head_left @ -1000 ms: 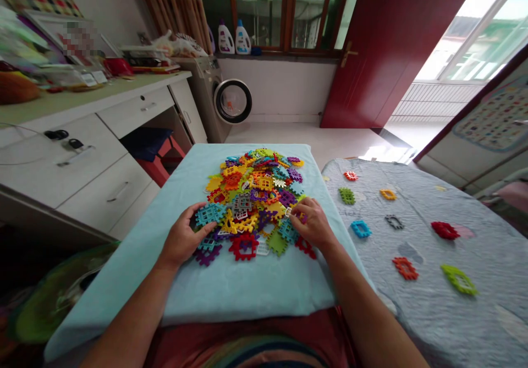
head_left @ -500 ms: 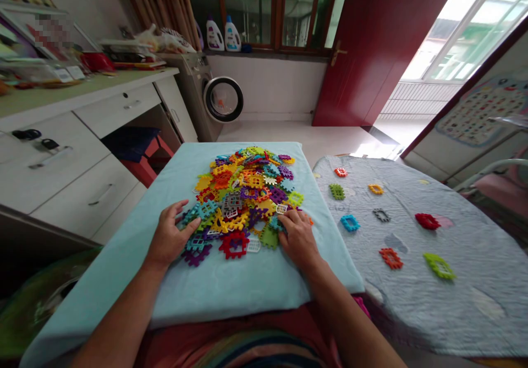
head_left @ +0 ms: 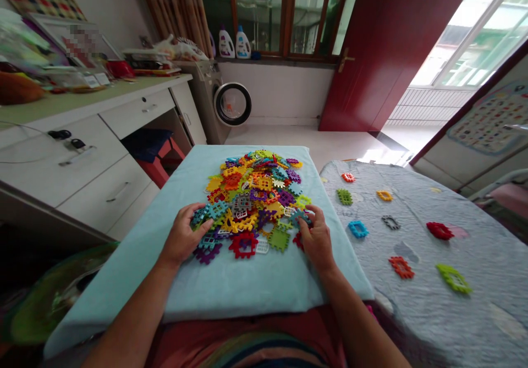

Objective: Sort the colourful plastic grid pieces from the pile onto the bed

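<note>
A heap of colourful plastic interlocking building pieces (head_left: 251,197) lies on the light blue cloth-covered table (head_left: 247,291). My left hand (head_left: 183,236) rests against the heap's left edge, thumb and fingers apart around teal pieces (head_left: 215,209), without a grip on them. At the right edge, my right hand (head_left: 318,239) has its thumb and fingers on a teal piece (head_left: 300,217); a red piece (head_left: 297,240) is partly hidden beside the palm. Between the hands, a red square frame (head_left: 243,245), a white window piece (head_left: 262,246) and a green square (head_left: 279,240) lie at the near edge.
On the right, a lower surface under a grey-blue cloth (head_left: 371,280) holds several separate pieces, among them a blue one (head_left: 358,229) and a lime one (head_left: 454,278). A white desk (head_left: 124,109), a stool (head_left: 154,148) and an open washing machine (head_left: 233,104) stand left and behind.
My right hand has moved to the right with the teal piece, uncovering small green pieces. My left hand stays by the heap's left edge. The view has shifted slightly left.
</note>
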A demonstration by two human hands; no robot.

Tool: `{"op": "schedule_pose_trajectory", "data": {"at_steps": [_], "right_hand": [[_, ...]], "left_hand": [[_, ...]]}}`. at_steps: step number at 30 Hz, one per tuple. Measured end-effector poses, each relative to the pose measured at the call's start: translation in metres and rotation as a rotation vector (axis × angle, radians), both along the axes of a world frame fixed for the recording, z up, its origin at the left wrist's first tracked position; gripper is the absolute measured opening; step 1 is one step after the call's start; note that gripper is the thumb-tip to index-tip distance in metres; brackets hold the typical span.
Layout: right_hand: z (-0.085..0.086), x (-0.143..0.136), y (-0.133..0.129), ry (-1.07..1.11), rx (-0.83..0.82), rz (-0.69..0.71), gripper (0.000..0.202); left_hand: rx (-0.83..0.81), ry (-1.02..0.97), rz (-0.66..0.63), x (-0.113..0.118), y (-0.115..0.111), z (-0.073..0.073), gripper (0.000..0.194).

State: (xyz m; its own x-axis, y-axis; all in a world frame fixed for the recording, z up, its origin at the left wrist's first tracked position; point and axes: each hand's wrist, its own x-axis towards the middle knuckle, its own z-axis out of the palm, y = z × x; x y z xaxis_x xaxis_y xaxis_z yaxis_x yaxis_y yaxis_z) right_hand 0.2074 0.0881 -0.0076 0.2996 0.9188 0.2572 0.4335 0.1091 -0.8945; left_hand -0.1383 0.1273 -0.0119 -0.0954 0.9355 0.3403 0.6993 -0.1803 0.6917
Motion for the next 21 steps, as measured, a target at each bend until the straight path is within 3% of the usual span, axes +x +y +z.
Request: {"op": "schedule_pose_trajectory", "data": {"at_steps": [8, 13, 16, 21], "right_hand": [[0.0020, 0.0085, 0.0020, 0.101, 0.015, -0.102, 0.030], [0.0021, 0.0082, -0.0009, 0.113, -0.036, 0.089, 0.030], [0.0031, 0.0053, -0.0016, -0.089, 0.001, 0.127, 0.024], [0.0004, 0.0016, 0.0000, -0.491, 0.117, -0.012, 0.023]], "left_hand": [[-0.037, -0.019, 0.007, 0.0029, -0.0024, 0.0046, 0.049], [-0.045, -0.032, 0.006, 0.0030, -0.0031, 0.0035, 0.048], [-0.051, -0.052, 0.007, 0.0022, -0.0033, 0.0013, 0.048], [-0.049, -0.063, -0.001, 0.0022, -0.0042, 0.0003, 0.047]]}}
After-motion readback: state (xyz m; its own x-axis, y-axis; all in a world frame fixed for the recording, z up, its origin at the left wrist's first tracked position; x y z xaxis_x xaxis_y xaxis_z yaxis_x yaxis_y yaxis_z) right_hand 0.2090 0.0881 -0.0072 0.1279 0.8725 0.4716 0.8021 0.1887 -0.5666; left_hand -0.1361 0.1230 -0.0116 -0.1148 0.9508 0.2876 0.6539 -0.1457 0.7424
